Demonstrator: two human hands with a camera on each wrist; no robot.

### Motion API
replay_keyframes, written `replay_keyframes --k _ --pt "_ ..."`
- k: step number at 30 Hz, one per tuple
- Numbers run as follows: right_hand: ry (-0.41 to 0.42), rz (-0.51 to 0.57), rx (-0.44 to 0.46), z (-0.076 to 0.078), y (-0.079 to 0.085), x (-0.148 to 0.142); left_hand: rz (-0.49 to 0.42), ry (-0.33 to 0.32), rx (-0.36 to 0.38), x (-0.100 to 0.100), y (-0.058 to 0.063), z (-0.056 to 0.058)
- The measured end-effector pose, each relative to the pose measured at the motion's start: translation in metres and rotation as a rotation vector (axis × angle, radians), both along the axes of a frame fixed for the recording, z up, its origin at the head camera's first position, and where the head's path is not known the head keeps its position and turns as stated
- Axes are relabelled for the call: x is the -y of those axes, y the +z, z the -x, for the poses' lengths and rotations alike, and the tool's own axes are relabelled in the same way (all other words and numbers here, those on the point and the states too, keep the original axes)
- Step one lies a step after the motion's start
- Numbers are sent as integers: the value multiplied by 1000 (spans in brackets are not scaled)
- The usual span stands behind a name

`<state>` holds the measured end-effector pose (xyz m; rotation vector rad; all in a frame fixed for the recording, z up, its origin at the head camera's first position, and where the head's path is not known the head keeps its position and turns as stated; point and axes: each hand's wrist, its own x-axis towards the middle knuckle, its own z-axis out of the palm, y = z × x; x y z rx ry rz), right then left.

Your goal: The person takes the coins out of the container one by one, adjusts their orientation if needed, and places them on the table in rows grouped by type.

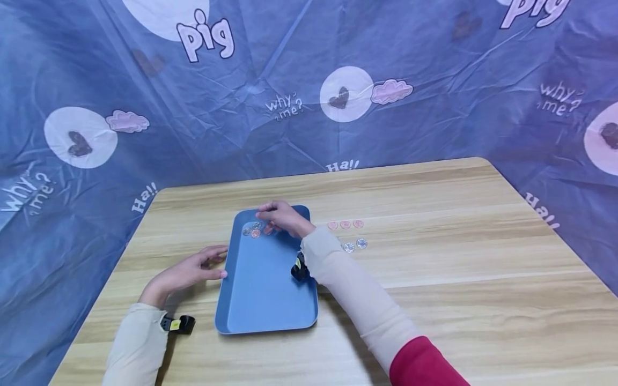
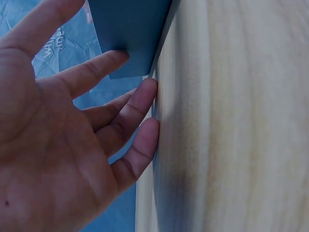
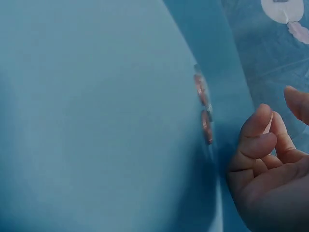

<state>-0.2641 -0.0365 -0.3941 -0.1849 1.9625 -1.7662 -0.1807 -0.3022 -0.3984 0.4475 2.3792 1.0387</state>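
Note:
A blue tray (image 1: pixel 263 289) lies on the table. Several copper and silver coins (image 1: pixel 255 234) sit inside its far end, seen edge-on in the right wrist view as copper-coloured coins (image 3: pixel 206 126) by the wall. My right hand (image 1: pixel 286 218) is above that end, partly covering it. Its fingers (image 3: pixel 260 121) are loosely bent, and no coin shows between them. My left hand (image 1: pixel 188 269) is at the tray's left side, fingers spread. In the left wrist view one fingertip (image 2: pixel 118 57) meets the tray wall (image 2: pixel 133 29).
Right of the tray, three copper coins (image 1: pixel 345 224) form a row on the wooden table (image 1: pixel 458 257). Below them are silver coins (image 1: pixel 361 243), one partly hidden by the right sleeve. A blue printed cloth (image 1: pixel 251 139) hangs behind the table.

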Motion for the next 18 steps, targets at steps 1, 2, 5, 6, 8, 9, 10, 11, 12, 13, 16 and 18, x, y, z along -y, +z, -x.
replay_keyframes --k 1,2,5,6,8,9,10,11,12,13,16,18 --pt "-2 -13 -2 0 -2 -1 1 -3 -2 0 0 0" --pt "-2 -22 -3 0 -3 -2 2 -5 -3 0 0 0" --pt "0 -51 -9 0 -7 -4 5 -9 -3 0 1 0" --pt "1 -60 -13 0 -8 -5 4 -8 -1 0 1 0" --pt "3 -68 -22 0 -9 -5 4 -8 3 1 0 1" --pt "3 -72 -25 0 -9 -6 1 -6 5 1 0 1" --pt "5 -78 -32 0 -10 -6 -1 -5 6 1 0 1" --pt "9 -85 -40 0 -11 -6 -3 -3 7 1 -1 1" --pt "13 -94 -48 0 -11 -6 -5 -4 6 1 -1 1" --pt "17 -107 -58 0 -12 -7 -6 -3 5 1 -1 1" --pt "36 -149 -95 0 -14 -8 -5 -6 -2 1 -1 1" --pt "41 -179 -117 0 -15 -8 -3 -11 -4 1 -1 1"
